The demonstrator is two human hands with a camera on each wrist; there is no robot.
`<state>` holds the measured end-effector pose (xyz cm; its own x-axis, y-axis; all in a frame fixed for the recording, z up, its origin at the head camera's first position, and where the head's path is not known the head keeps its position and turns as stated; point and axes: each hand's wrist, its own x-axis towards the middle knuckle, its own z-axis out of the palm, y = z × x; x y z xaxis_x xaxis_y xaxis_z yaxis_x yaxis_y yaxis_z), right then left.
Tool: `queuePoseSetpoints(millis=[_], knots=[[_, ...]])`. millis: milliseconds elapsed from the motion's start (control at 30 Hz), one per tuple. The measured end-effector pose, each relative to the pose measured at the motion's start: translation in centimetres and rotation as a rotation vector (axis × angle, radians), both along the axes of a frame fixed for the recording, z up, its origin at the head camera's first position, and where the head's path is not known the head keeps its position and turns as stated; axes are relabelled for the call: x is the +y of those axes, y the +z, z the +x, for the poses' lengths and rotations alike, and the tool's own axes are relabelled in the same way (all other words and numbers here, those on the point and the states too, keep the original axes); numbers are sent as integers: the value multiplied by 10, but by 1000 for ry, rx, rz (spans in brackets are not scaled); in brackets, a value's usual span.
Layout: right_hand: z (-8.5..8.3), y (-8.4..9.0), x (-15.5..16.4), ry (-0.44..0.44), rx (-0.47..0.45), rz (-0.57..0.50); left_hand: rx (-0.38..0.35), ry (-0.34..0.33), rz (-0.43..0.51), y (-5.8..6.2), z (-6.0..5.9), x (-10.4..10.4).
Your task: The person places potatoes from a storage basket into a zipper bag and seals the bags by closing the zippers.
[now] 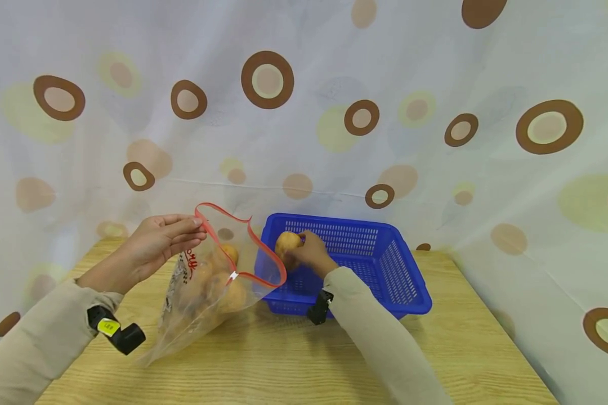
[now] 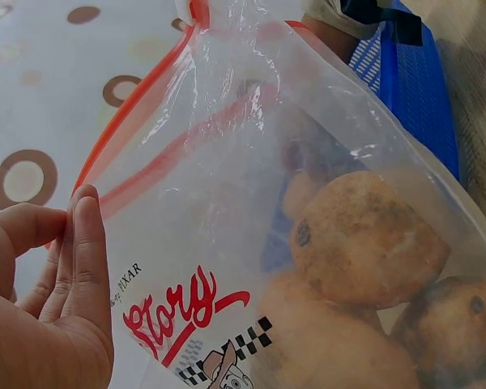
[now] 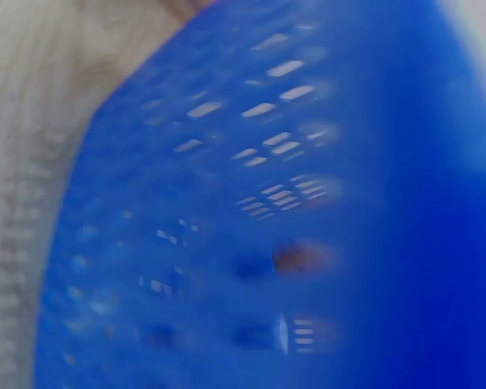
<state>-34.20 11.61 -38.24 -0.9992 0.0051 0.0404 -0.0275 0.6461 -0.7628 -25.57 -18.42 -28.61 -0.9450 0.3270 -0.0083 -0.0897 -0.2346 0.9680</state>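
My left hand (image 1: 154,246) pinches the red-rimmed mouth of a clear plastic zip bag (image 1: 208,281) and holds it open above the wooden table (image 1: 284,360). Several brown potatoes (image 2: 364,243) lie inside the bag. The left hand's fingers (image 2: 81,267) lie along the bag's rim (image 2: 130,121) in the left wrist view. My right hand (image 1: 309,256) grips one potato (image 1: 287,243) at the near left corner of a blue slotted basket (image 1: 380,270), close to the bag's mouth. The right wrist view shows only the blurred blue basket wall (image 3: 267,227).
A white curtain with brown rings (image 1: 334,112) hangs behind the table and down its right side. The basket stands at the table's back edge. Bare wood lies in front of the bag and basket.
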Motion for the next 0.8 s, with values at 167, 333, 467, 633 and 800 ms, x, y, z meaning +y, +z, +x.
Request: queuePoseSetpoints(millis=[167,333,467,633,800], knots=[[4,22,11,0,-17,-84,-4,-1,2,0,0,0],[9,47,21,31,-68,-208,2,-7,6,0,0,0],[14,64,23,53,-92,-303,3,-5,4,2,-1,0],[26,84,22,79,-99,-377,-7,-1,0,4,0,1],[42,100,21,147,-85,-439,-12,-1,5,5,1,0]])
